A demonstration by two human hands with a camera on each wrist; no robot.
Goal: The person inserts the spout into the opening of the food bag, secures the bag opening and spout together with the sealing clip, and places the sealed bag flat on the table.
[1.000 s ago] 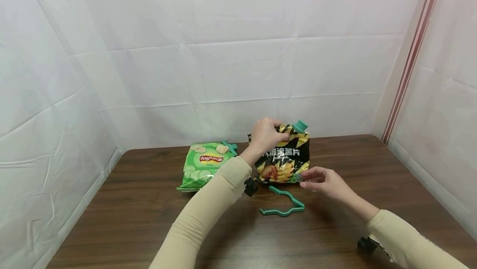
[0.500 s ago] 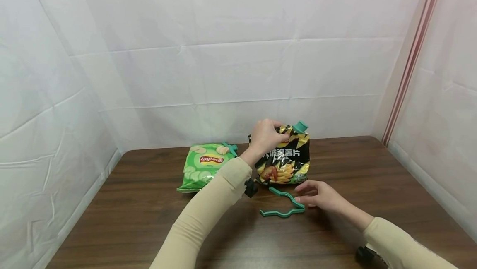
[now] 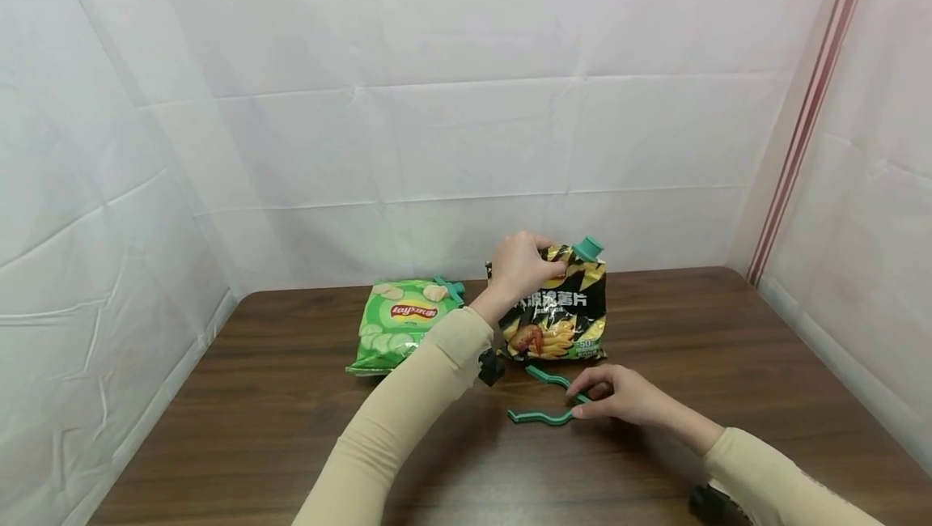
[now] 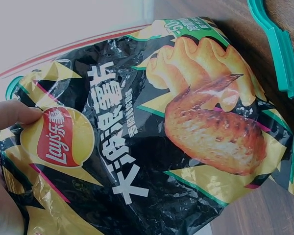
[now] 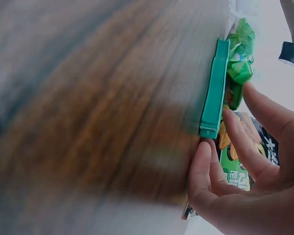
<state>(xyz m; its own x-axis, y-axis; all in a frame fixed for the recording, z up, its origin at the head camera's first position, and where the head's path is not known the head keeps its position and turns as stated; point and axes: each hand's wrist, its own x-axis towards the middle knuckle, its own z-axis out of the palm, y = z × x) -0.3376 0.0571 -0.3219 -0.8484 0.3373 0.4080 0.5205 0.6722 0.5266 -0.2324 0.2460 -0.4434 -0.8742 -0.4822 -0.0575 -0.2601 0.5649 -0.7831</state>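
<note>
My left hand (image 3: 518, 267) pinches the top edge of a black and yellow chip bag (image 3: 553, 324), which stands upright; the left wrist view shows one digit across its logo. On the table in front of the bag, a teal bag clip (image 3: 540, 417) lies unfolded in a V. The right hand (image 3: 619, 396) is at the clip's hinge end, its loosely bent fingers around it. In the right wrist view, the fingers stand apart beside the clip (image 5: 215, 88); firm contact cannot be made out. A teal spout cap (image 3: 587, 248) shows behind the bag's top right corner.
A green chip bag (image 3: 393, 328) lies to the left, with a teal clip and spout (image 3: 451, 290) at its upper right corner. The wooden table (image 3: 277, 413) is bordered by white sheeting (image 3: 466, 146) at the back and sides.
My right hand has moved from beside the black bag's lower right corner down and left to the hinge end of the unfolded clip. The left hand and both bags stay put.
</note>
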